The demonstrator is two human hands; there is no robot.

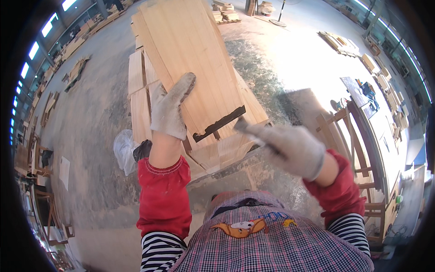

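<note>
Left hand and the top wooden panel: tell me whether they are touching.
Touching. The head view shows the gloved left hand lying flat against the left edge of the top wooden panel, with no gap between glove and wood.

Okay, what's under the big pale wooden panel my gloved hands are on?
Under the big pale wooden panel lies a stack of similar pale wooden boards, showing at its left side and near edge. The left hand rests on the panel's edge. What lies beneath its middle is covered.

A dusty grey concrete floor – timber stacks far left, a wooden frame rack right, bright daylight – window strips along the left wall
</note>
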